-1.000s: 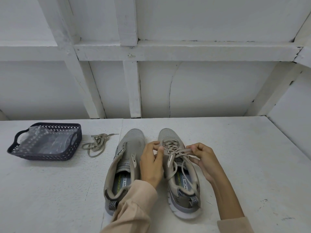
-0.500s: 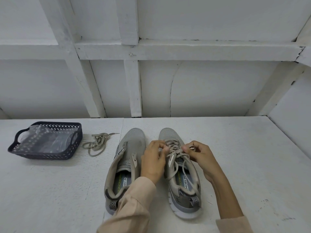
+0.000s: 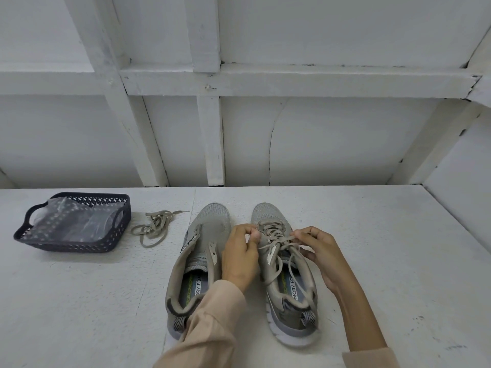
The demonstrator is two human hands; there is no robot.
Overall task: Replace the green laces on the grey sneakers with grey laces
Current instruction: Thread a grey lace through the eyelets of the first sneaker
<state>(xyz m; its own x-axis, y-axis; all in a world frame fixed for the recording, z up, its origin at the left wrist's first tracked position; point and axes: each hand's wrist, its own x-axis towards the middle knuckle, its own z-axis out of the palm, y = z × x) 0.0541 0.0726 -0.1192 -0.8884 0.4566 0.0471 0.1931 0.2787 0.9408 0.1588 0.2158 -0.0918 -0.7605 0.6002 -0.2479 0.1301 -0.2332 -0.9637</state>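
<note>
Left hand (image 3: 240, 258) fingers pinch lace (image 3: 275, 240) on laced sneaker (image 3: 291, 293). Right hand (image 3: 318, 251) fingers pinch same lace opposite. Unlaced sneaker (image 3: 202, 261) just left of left fingers. Loose lace (image 3: 156, 225) farther left on table (image 3: 79, 301). Risk: uneven pull leaves unequal ends; slipped pinch slackens crossings.

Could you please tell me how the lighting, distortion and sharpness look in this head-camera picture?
Head view: soft, even light, faint shadows beside the basket and sneakers; mild sheen on the plastic bag, no harsh glare; wide-angle bowing of the wall beams near the edges; left hand, right hand and lace look sharp.
</note>
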